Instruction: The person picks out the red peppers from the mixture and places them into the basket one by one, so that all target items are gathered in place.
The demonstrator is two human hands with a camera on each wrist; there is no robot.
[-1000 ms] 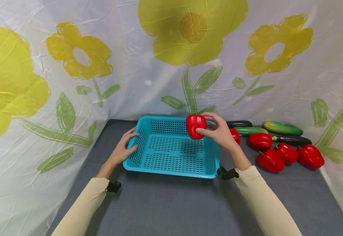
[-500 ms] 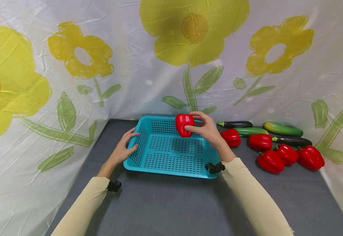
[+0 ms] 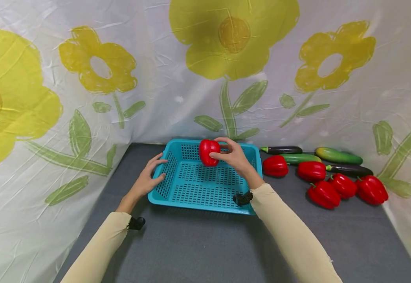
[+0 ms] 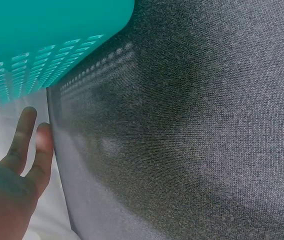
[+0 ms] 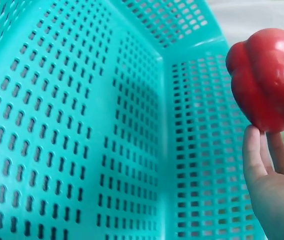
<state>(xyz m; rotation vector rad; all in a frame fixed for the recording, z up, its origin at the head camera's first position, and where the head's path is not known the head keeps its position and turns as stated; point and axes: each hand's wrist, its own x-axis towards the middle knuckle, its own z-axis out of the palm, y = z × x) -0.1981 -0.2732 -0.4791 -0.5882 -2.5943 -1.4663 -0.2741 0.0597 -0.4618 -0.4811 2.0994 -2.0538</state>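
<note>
Your right hand (image 3: 232, 157) grips a glossy red, lobed bell pepper (image 3: 209, 152), thumb on the near side and fingers behind. The pepper is held up off the floor of a rectangular turquoise plastic basket with slotted walls (image 3: 198, 207), over its rear half. Your left hand (image 3: 147, 177) is at the basket's left rim, fingers spread and only slightly bent, gripping nothing. The basket stands on a dark grey cloth-covered table (image 3: 198, 247). To its right lie five more red bell peppers (image 3: 311, 171), two dark purple eggplants (image 3: 350, 169) and two long green vegetables (image 3: 338, 155), one partly yellow.
</note>
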